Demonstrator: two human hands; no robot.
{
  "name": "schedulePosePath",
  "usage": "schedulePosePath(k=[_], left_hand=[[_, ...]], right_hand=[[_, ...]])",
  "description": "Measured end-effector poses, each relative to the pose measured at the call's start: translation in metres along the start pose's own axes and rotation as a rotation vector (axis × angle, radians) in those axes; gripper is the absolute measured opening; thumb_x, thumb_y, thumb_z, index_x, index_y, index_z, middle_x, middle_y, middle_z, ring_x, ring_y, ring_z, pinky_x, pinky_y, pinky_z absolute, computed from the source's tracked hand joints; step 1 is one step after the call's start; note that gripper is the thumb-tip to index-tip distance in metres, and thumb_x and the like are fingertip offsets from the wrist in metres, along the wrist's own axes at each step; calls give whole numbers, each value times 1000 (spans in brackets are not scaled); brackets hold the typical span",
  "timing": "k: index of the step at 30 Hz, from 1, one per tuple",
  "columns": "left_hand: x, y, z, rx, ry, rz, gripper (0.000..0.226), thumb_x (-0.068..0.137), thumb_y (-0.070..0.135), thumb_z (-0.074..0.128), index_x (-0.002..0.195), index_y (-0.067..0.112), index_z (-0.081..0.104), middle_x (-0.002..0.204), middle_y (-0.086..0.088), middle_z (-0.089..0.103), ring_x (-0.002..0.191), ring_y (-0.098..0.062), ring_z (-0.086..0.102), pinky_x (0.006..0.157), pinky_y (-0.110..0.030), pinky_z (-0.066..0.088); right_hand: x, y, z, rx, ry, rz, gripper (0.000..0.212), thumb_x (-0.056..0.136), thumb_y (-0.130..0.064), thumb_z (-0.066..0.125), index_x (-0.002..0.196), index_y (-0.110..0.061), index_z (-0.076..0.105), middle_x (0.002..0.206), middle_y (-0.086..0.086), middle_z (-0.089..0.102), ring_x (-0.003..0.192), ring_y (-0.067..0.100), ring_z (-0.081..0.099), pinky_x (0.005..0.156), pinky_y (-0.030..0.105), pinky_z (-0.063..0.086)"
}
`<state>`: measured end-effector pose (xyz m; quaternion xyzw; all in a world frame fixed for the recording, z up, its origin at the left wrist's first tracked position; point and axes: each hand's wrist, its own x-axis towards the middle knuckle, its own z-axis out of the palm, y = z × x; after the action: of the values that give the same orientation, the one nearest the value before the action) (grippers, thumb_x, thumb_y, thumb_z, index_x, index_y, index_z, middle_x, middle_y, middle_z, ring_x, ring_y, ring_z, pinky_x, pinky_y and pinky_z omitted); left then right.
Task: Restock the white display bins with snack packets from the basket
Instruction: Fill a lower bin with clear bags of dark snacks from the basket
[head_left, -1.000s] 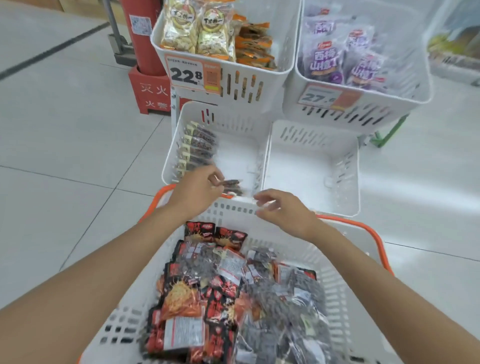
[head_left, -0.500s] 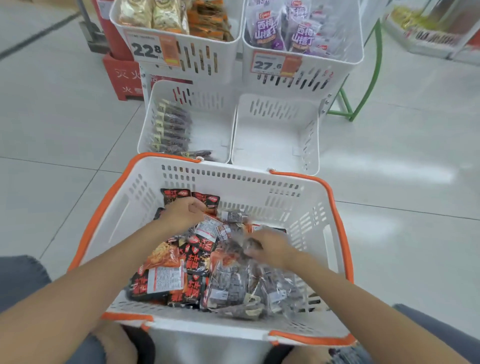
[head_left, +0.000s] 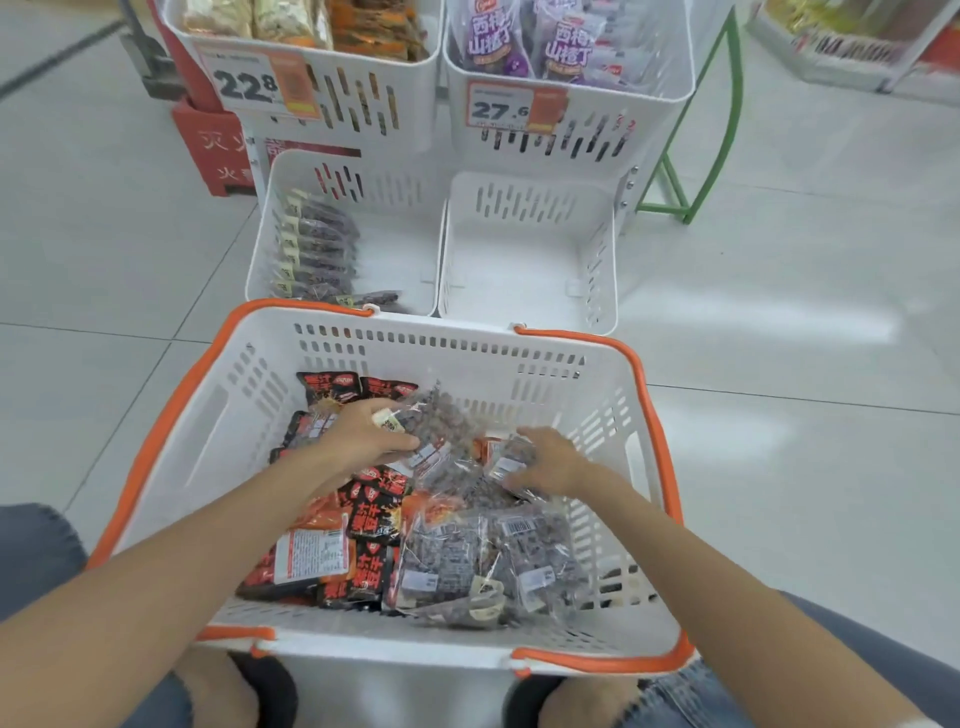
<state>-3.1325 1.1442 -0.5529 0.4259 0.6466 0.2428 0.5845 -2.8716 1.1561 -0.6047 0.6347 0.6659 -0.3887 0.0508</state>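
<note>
A clear packet (head_left: 434, 415) of small dark snacks sits in the grip of the left hand (head_left: 363, 434). It sticks out from the fingers toward the far right, lifted just above the pile in the basket (head_left: 415, 353). The packet is see-through and crinkled, with a pale label at the end by the thumb. The left hand's grip is closed round that end, thumb on the near side, the forearm reaching in from the near left.

The right hand (head_left: 553, 462) lies palm down, fingers spread and bent over a second clear packet (head_left: 506, 457) with a white label. Whether that grip has closed on it cannot be told.

Red and black packets (head_left: 371, 519) fill the basket's left half, with more clear ones to the right. Beyond the basket, the lower left bin (head_left: 400, 228) holds a row of packets (head_left: 317, 249) along its left wall, and the lower right bin (head_left: 524, 260) stands beside it.
</note>
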Motion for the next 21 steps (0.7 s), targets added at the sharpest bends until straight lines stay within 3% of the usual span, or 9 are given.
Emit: schedulePosePath(k=[2,4,6,8,10,14,17,20,21], left_hand=[[4,-8,-7,-10,72,-18,38,81,7,77,115,3,60,114,-15,65,81,-16,69,66,-22,59],[7,-13,-15,-80,110,-27,39,82,17,78,113,-1,65,102,-6,69,74,-15,68,69,-29,59],[8,-14,-21,-126,135,-26,44,85,27,74,122,6,65,115,-6,67,95,-21,67,90,-42,55],[9,-13,-26,-178,142,-3,57,92,32,65,142,12,47,147,-3,45,134,-27,44,113,-51,32],[11,-8,-28,-258,120,33,66,97,32,58,153,18,28,161,0,22,147,-26,22,117,-52,23],[4,7,-27,-334,27,12,68,100,34,50,157,24,13,163,2,13,149,-23,15,109,-45,33],[-1,15,-24,-315,-97,14,77,96,43,50,156,29,3,164,3,6,149,-24,17,97,-36,44],[4,13,-23,-117,-136,20,103,77,51,73,156,26,11,160,2,21,142,-22,31,113,-43,33],[7,11,-25,-78,-126,26,111,69,52,81,155,25,16,156,4,27,137,-20,36,112,-43,33]], right_hand=[[4,13,26,-173,-49,4,82,89,-37,65,154,-24,17,155,14,28,140,36,28,110,43,31],[5,12,23,-149,89,-83,57,97,-24,52,149,-23,29,134,16,53,115,32,53,88,37,46],[7,2,-1,-67,192,-127,39,102,-20,43,140,-15,41,117,11,65,91,24,64,76,35,52],[6,-11,-31,24,244,-147,38,104,-20,38,141,-12,42,121,10,63,98,24,65,82,34,52],[4,-28,-53,120,253,-205,37,105,-22,37,140,-12,45,124,11,62,112,26,61,95,36,47],[-5,-69,-70,253,141,-318,37,104,-24,42,137,-12,51,135,4,56,122,20,53,102,32,42],[-12,-99,-66,291,87,-384,34,103,-23,44,133,-14,56,127,-2,61,112,13,56,95,27,44],[-15,-123,-53,348,144,-416,32,103,-20,45,132,-12,58,108,-8,61,94,6,58,92,31,43],[-11,-127,-50,355,172,-414,32,102,-21,47,131,-14,57,113,-5,58,102,7,55,97,33,40]])
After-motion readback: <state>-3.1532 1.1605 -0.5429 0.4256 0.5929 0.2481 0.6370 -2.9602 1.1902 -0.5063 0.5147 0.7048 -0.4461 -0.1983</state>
